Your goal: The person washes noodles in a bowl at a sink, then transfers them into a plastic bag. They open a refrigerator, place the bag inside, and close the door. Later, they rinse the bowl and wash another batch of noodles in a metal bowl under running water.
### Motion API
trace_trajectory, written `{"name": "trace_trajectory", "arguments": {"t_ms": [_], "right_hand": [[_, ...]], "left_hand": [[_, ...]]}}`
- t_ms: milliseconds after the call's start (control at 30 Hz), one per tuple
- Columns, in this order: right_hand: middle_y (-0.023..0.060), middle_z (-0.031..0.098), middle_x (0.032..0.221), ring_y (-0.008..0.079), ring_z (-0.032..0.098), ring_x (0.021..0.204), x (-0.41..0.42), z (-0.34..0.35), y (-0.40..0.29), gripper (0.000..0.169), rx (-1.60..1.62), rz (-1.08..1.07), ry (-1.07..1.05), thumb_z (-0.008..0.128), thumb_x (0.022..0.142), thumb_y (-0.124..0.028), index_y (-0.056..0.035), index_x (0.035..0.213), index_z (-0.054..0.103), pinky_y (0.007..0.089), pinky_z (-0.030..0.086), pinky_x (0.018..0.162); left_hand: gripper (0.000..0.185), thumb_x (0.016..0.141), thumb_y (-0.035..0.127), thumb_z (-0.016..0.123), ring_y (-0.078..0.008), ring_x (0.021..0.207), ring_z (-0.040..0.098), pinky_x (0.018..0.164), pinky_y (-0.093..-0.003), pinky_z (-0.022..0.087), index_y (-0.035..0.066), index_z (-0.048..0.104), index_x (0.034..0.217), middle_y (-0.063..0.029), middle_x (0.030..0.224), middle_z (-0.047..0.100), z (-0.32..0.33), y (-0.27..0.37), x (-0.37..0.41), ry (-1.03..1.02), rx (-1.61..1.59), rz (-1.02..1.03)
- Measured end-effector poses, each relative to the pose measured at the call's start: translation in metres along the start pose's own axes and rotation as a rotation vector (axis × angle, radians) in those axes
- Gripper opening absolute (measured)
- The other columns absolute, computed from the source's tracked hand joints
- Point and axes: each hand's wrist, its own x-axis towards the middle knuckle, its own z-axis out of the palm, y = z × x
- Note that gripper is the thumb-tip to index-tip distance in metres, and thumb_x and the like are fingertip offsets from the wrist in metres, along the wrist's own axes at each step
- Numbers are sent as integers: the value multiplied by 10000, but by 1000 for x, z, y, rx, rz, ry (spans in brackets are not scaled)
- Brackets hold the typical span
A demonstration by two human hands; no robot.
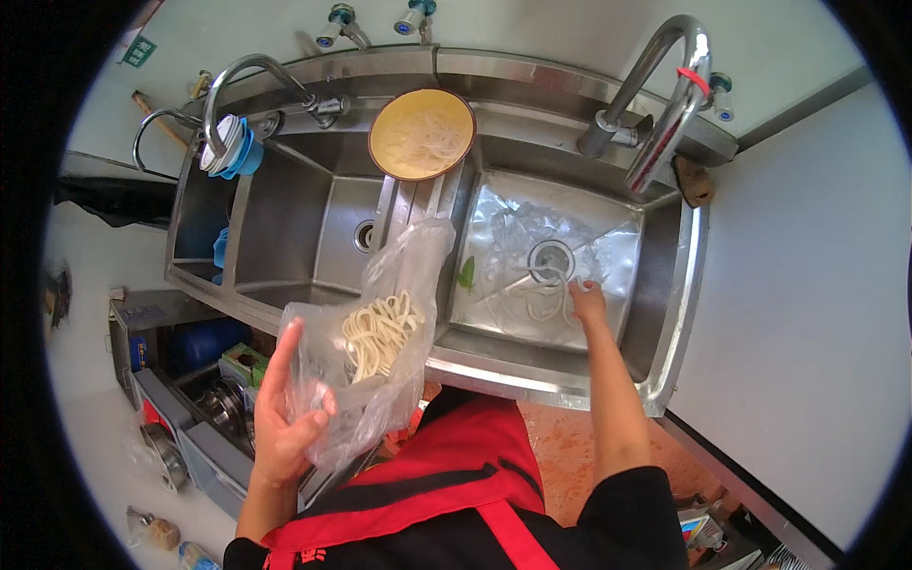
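My left hand [292, 413] holds a clear plastic bag [420, 271] of thick pale noodles [381, 335] in front of the sink's left rim. Its thumb and index finger stick out at the bag's side; the film partly covers the other fingers. In the right stainless-steel basin [484, 320], my right hand [588, 302] reaches down beside the drain [551, 260]. Pale noodle strands [538, 299] run from its fingertips across the wet basin floor. Crumpled clear plastic film [524, 224] seems to lie around the drain. A green leaf [467, 273] rests to the left.
A yellow bowl [392, 135] with thin translucent noodles stands on the divider between the basins. Curved faucets [684, 100] rise over the right basin and left basin [278, 206]. Blue and white containers [239, 149] sit at the left. A brown sponge [692, 182] lies at the right corner.
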Motion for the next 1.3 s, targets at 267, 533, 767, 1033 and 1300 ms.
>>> {"name": "trace_trajectory", "arguments": {"t_ms": [267, 533, 767, 1033, 1300], "right_hand": [[202, 334, 1336, 357, 397, 1186, -14, 80, -51, 576, -518, 28, 207, 641, 772, -393, -68, 1211, 460, 502, 452, 855], [193, 481, 1190, 335, 470, 1098, 5, 68, 33, 282, -658, -176, 84, 512, 839, -196, -106, 1105, 537, 566, 384, 875], [181, 517, 1149, 332, 497, 1094, -37, 32, -7, 355, -882, -475, -187, 466, 860, -198, -158, 1211, 443, 556, 395, 864], [162, 600, 947, 324, 624, 842, -20, 66, 36, 199, -951, -606, -310, 425, 873, -149, -72, 1006, 551, 428, 515, 684], [205, 620, 814, 371, 611, 789, -52, -34, -31, 107, -718, -718, 3, 563, 789, -99, -26, 863, 592, 452, 493, 683]], "left_hand": [[895, 614, 72, 708, -68, 883, 533, 720, -206, 449, -17, 269, 1389, -83, 1462, 264, 19, 4, 15, 237, 93, -102], [841, 648, 54, 687, -81, 843, 529, 714, -220, 450, -11, 286, 1384, -89, 1461, 254, 22, 4, 20, 184, 77, -108], [834, 651, 52, 689, -81, 800, 528, 688, -221, 452, -13, 290, 1381, -94, 1463, 254, 20, -2, 18, 130, 79, -102], [804, 658, 26, 657, -89, 825, 523, 692, -230, 453, -11, 300, 1378, -98, 1464, 251, 4, -7, 3, 64, 156, -59], [703, 691, -55, 549, -134, 1109, 421, 762, -271, 454, -3, 343, 1361, -96, 1439, 245, -18, -5, -16, -14, 92, -21]]}}
